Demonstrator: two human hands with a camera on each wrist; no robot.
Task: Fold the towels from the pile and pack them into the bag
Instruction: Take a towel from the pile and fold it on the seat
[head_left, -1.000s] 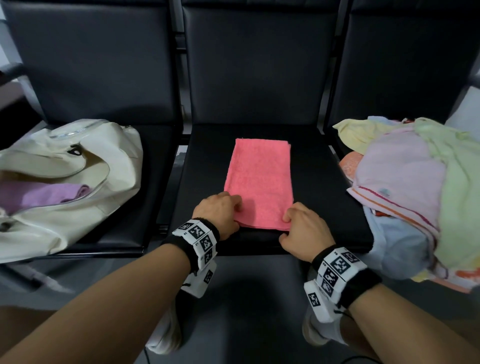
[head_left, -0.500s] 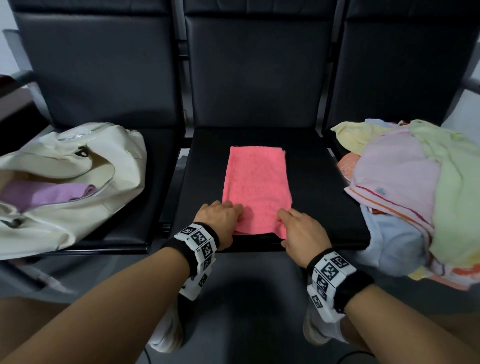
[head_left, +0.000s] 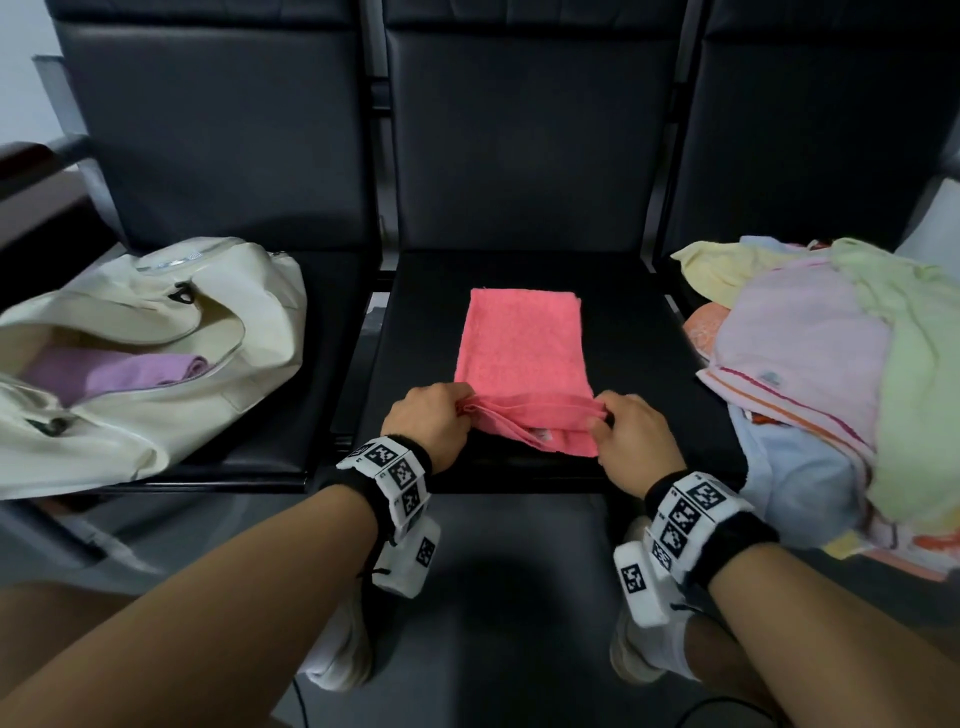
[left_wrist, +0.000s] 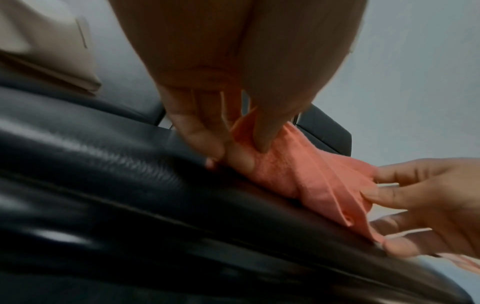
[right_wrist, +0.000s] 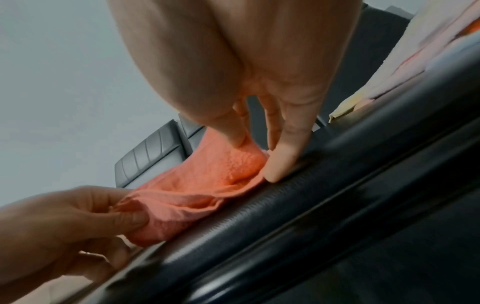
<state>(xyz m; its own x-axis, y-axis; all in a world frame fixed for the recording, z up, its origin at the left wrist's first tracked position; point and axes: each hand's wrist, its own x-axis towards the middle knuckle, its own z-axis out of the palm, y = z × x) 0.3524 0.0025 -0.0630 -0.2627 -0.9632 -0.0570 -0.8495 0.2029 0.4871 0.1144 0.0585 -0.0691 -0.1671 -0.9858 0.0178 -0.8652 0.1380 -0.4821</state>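
A pink towel (head_left: 522, 353), folded into a long strip, lies on the middle black seat (head_left: 634, 374). My left hand (head_left: 434, 418) pinches its near left corner (left_wrist: 262, 164), and my right hand (head_left: 631, 436) pinches its near right corner (right_wrist: 241, 164). The near end is lifted a little off the seat, with its layers showing. A cream bag (head_left: 156, 364) lies open on the left seat with a folded purple towel (head_left: 119, 371) inside. The pile of towels (head_left: 841, 374) in pink, green, yellow and blue covers the right seat.
Three black padded chairs stand in a row with upright backrests (head_left: 524, 140) behind the seats. A gap (head_left: 363, 364) separates the middle and left seats. My shoes (head_left: 337, 654) are on the dark floor below the seat's front edge.
Both hands went from resting at the towel's near end to pinching its two near corners. The near edge has risen off the seat.
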